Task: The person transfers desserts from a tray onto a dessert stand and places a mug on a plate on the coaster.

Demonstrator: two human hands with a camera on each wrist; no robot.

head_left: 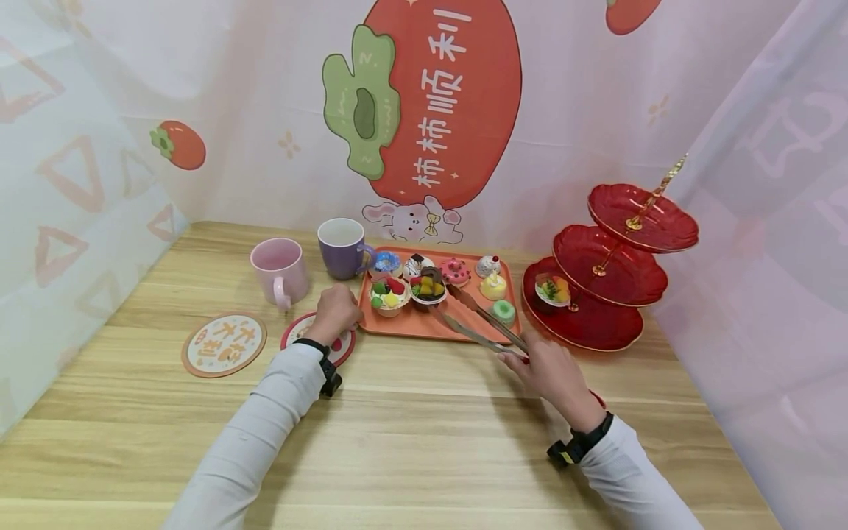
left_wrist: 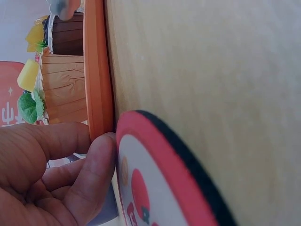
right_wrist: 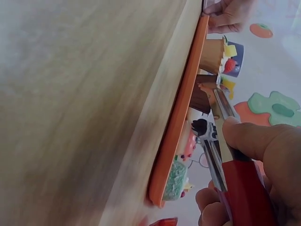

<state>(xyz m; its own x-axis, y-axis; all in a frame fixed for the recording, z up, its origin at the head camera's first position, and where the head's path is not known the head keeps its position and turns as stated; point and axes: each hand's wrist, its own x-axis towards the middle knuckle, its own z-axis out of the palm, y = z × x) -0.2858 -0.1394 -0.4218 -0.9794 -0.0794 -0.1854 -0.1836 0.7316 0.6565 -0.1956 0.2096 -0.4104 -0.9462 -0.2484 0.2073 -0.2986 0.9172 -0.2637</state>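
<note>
My left hand (head_left: pixel 336 313) pinches the left front corner of an orange tray (head_left: pixel 414 324) between thumb and fingers, just above a red-rimmed round coaster (head_left: pixel 344 350). In my right hand (head_left: pixel 555 374) is a pair of metal tongs (right_wrist: pixel 221 155) with a red handle (right_wrist: pixel 248 195). The spread tong tips reach the dark-cupped fruit cupcake (head_left: pixel 429 289) on the tray; one tip overlaps its cup in the right wrist view. Left of it sits another fruit cupcake (head_left: pixel 389 297) in a tan cup. A pink donut (head_left: pixel 455 271) lies behind the tongs.
A three-tier red stand (head_left: pixel 583 330) at the right holds a fruit cupcake (head_left: pixel 553 290) on its bottom tier. The purple mug (head_left: pixel 341 254) and pink mug (head_left: pixel 278 272) stand at the left, behind an orange-rimmed coaster (head_left: pixel 224 344). Several other small pastries share the tray.
</note>
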